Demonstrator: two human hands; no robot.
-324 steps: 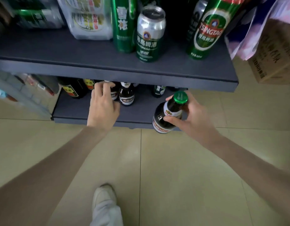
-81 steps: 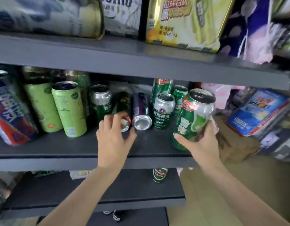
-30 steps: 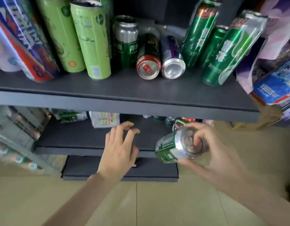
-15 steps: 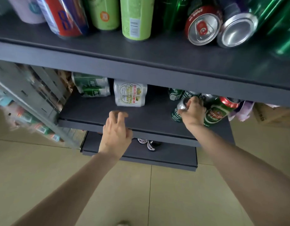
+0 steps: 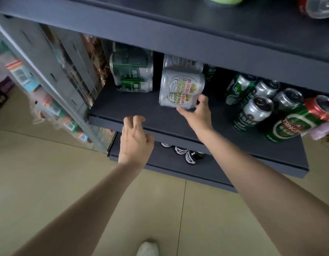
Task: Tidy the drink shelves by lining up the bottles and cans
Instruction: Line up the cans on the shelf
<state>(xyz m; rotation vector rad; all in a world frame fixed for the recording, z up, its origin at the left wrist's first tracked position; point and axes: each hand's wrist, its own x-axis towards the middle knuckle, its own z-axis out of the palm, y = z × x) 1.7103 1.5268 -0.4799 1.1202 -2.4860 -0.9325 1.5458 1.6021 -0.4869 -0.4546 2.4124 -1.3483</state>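
Middle shelf (image 5: pixel 134 115) is now being worked. The right hand (image 5: pixel 196 113) has left the short green can (image 5: pixel 253 112), which is now seen standing upright among the loose cans at the right of this shelf, just in front of two other short cans and beside the tall Tsingtao can (image 5: pixel 298 119). Half a second ago that can was still under the right hand's fingers; a second ago it was being carried down from the shelf above.

The right hand is now set against the white multipack (image 5: pixel 181 89), thumb up its right side and fingers curled beneath its lower front edge; a light hold is judged, not a full lift. The pack lies on its side near the middle of the shelf, with the green multipack (image 5: pixel 132 72) just to its left, a dark gap between them.

The left hand (image 5: pixel 136 141) hovers at the shelf's front lip, fingers loosely curled, nothing held, and has scarcely moved.

Judgement: the single can is taken as placed, and the white pack is next to be squared up or slid. The right-hand cans are not yet in a clean row. Dark bottles (image 5: pixel 187 154) are seen on the lowest shelf.
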